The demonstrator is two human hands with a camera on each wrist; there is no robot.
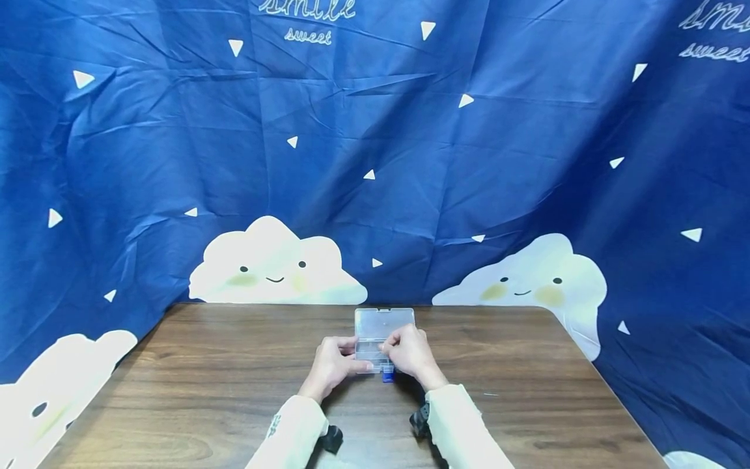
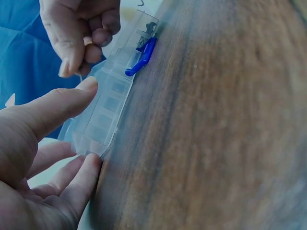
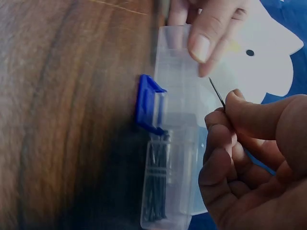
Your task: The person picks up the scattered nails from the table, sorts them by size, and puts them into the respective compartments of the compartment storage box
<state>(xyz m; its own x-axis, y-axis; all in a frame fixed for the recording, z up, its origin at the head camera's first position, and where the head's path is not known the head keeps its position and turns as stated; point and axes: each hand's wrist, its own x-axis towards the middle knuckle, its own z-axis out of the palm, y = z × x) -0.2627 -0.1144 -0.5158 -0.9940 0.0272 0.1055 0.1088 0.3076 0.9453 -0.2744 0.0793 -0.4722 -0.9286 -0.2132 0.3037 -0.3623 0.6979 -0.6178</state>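
Note:
A clear plastic compartment box (image 1: pixel 384 322) lies on the table with its lid raised at the back. Its blue latch (image 3: pixel 146 103) hangs open at the front. My left hand (image 1: pixel 335 366) holds the box by its left end, thumb along the front and fingers at the side. Between thumb and index finger, my right hand (image 1: pixel 410 352) pinches a thin dark nail (image 3: pixel 217 93), its point sticking out over the box. Several dark nails (image 3: pixel 156 191) lie in the right-hand compartment. The compartments toward the left hand (image 2: pixel 108 112) look see-through in the left wrist view.
The brown wooden table (image 1: pixel 234 384) extends on both sides of the box. A small thin sliver (image 1: pixel 491 394) lies to the right of the right sleeve. Behind the table hangs a blue cloth (image 1: pixel 375 130) with white clouds and triangles.

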